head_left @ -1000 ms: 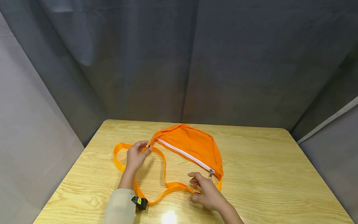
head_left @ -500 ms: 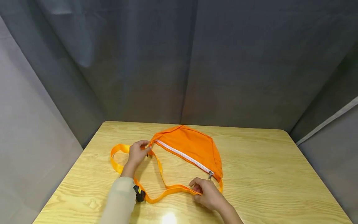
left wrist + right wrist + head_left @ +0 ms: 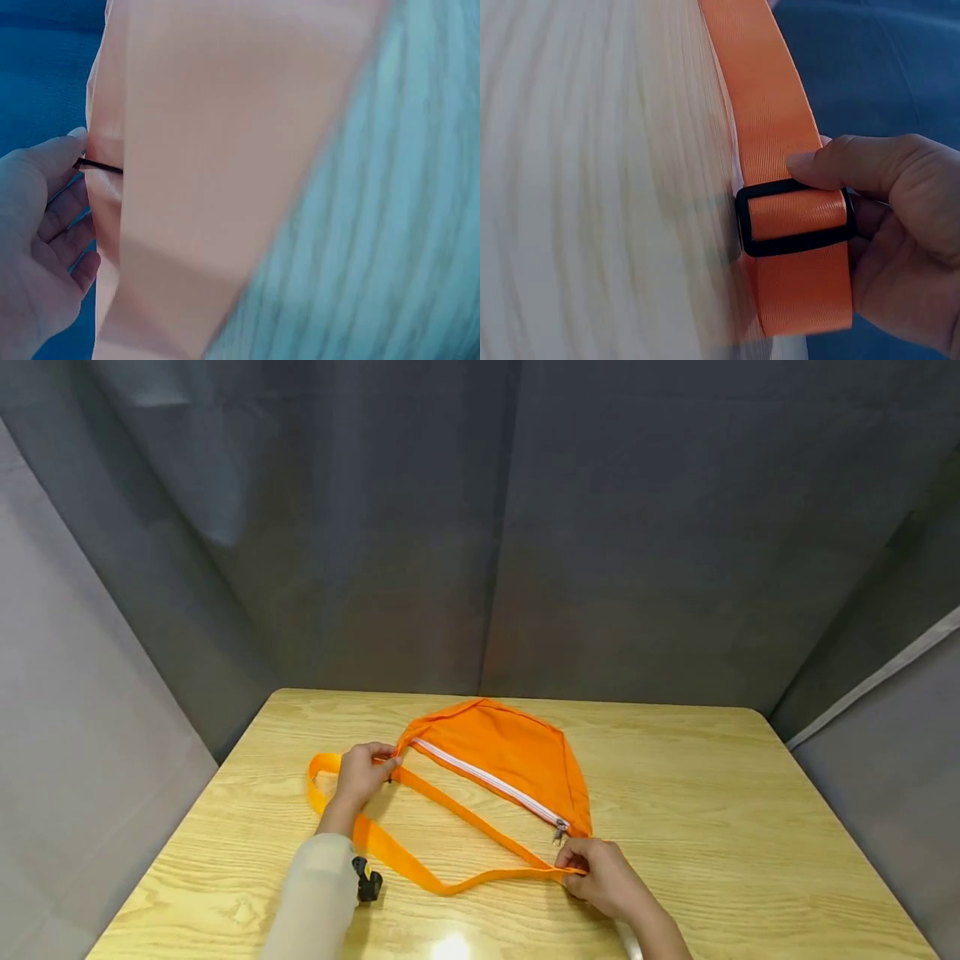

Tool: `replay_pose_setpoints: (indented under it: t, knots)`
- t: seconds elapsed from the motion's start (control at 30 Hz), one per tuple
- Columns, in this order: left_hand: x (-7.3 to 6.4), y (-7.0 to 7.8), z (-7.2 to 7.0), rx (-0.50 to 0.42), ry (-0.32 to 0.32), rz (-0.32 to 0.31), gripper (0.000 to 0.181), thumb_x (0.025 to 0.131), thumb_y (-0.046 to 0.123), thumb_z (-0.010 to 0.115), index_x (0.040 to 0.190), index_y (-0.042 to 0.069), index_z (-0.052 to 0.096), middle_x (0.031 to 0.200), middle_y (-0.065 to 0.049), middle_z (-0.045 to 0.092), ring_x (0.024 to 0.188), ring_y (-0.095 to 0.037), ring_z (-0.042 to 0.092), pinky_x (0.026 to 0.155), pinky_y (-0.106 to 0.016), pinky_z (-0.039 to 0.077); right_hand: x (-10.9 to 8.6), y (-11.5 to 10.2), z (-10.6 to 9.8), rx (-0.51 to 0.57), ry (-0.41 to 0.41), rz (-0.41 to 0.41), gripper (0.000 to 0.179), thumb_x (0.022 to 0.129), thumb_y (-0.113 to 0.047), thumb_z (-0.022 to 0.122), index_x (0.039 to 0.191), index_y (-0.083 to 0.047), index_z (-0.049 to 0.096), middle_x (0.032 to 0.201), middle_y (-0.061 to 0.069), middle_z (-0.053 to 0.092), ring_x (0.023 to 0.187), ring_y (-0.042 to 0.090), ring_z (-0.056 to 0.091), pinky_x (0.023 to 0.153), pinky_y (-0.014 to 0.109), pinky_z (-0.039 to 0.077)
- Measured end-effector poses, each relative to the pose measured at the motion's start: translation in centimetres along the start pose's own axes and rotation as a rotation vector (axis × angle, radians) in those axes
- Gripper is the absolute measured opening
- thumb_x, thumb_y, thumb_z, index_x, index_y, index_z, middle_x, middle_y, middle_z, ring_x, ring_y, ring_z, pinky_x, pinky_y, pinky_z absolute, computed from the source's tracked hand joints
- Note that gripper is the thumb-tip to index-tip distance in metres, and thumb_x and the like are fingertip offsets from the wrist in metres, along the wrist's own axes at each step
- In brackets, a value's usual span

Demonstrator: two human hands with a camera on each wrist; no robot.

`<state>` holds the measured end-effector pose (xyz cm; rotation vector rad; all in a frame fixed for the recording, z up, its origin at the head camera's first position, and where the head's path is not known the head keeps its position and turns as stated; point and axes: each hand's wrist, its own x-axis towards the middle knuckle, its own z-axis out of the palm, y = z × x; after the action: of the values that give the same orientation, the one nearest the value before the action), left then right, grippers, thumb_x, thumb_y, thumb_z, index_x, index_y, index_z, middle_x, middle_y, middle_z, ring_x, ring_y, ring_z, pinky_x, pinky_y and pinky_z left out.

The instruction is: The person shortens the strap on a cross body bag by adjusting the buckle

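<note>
An orange waist bag (image 3: 502,752) lies on the table, its white zipper (image 3: 480,775) running diagonally down to a metal pull (image 3: 559,832) at the right corner. At the bag's left corner, my left hand (image 3: 362,774) pinches the orange strap (image 3: 465,814). A small black piece (image 3: 100,166) shows by that thumb in the left wrist view, where the near strap hides part of the fingers. Below the zipper pull, my right hand (image 3: 606,878) grips the strap's other part. The right wrist view has its thumb on the webbing against a black slider buckle (image 3: 799,245).
The wooden table (image 3: 712,793) has rounded far corners. A dark curtain (image 3: 637,543) hangs behind it, with grey panels (image 3: 90,693) at the sides. A strap loop (image 3: 317,781) lies left of my left hand. A black wrist camera (image 3: 367,882) sits by the left sleeve.
My right hand has closed on the strap and moved right, drawing the strap between the hands straighter. My left hand now pinches at the bag's corner, nearly in the same place.
</note>
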<state>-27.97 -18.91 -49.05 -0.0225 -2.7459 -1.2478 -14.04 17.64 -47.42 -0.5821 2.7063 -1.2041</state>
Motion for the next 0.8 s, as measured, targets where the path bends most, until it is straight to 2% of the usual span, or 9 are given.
replay_pose_setpoints:
  t: [0.13,0.27,0.37,0.5,0.6,0.67,0.8]
  knots:
    - [0.1,0.3,-0.2,0.098,-0.014,0.024,0.027,0.084,0.023,0.07,0.106,0.007,0.07,0.103,-0.008,0.066,0.093,-0.028,0.059,0.079,-0.043,0.046,-0.8,1.3,-1.7,-0.037,0.039,0.046,0.022,0.073,0.009,0.07,0.077,-0.01,0.06,0.07,-0.004,0.053,0.061,0.008,0.044,0.051,0.023,0.04]
    - [-0.1,0.2,-0.7,0.196,0.007,0.041,0.025,0.083,0.029,0.071,0.1,0.011,0.073,0.098,-0.005,0.068,0.093,-0.03,0.059,0.087,-0.047,0.035,-1.2,2.1,-2.8,-0.07,0.071,0.081,0.022,0.072,0.01,0.071,0.077,-0.01,0.061,0.072,-0.004,0.055,0.062,0.009,0.045,0.053,0.023,0.041]
    - [-0.3,-0.1,-0.9,0.243,0.015,0.05,0.021,0.083,0.032,0.071,0.092,0.014,0.074,0.092,-0.001,0.069,0.092,-0.029,0.06,0.089,-0.048,0.028,-0.9,1.9,-2.8,-0.056,0.061,0.079,0.021,0.071,0.007,0.073,0.084,-0.006,0.063,0.075,-0.003,0.056,0.066,0.01,0.048,0.056,0.023,0.043]
    - [-0.6,-0.2,-0.9,0.281,0.007,0.066,0.019,0.083,0.035,0.069,0.085,0.017,0.075,0.087,0.002,0.07,0.089,-0.029,0.061,0.087,-0.049,0.025,-0.1,1.1,-1.7,-0.037,0.03,0.036,0.03,0.071,-0.001,0.078,0.097,-0.002,0.063,0.077,-0.003,0.055,0.068,0.011,0.05,0.059,0.023,0.044]
    - [-0.7,-0.1,-0.8,0.295,-0.008,0.079,0.017,0.084,0.033,0.068,0.085,0.017,0.075,0.087,0.002,0.069,0.089,-0.029,0.061,0.088,-0.049,0.027,0.4,0.8,-0.7,-0.066,0.03,0.004,0.025,0.073,-0.001,0.076,0.094,-0.005,0.064,0.073,-0.006,0.053,0.065,0.008,0.048,0.056,0.023,0.043]
    - [-0.7,0.1,-0.8,0.288,-0.022,0.088,0.017,0.084,0.033,0.069,0.086,0.017,0.074,0.088,0.002,0.069,0.089,-0.029,0.061,0.088,-0.048,0.032,0.5,0.8,-0.4,-0.097,0.047,-0.005,0.019,0.074,0.001,0.074,0.088,-0.009,0.064,0.071,-0.008,0.053,0.063,0.005,0.047,0.055,0.023,0.042]
    - [-0.6,0.1,-0.6,0.197,-0.073,0.099,0.017,0.083,0.029,0.07,0.088,0.013,0.074,0.087,0.001,0.069,0.086,-0.024,0.061,0.08,-0.042,0.045,-0.1,1.8,-1.2,-0.132,0.08,0.003,0.017,0.076,0.003,0.072,0.08,-0.011,0.064,0.071,-0.008,0.055,0.062,0.004,0.046,0.054,0.023,0.041]
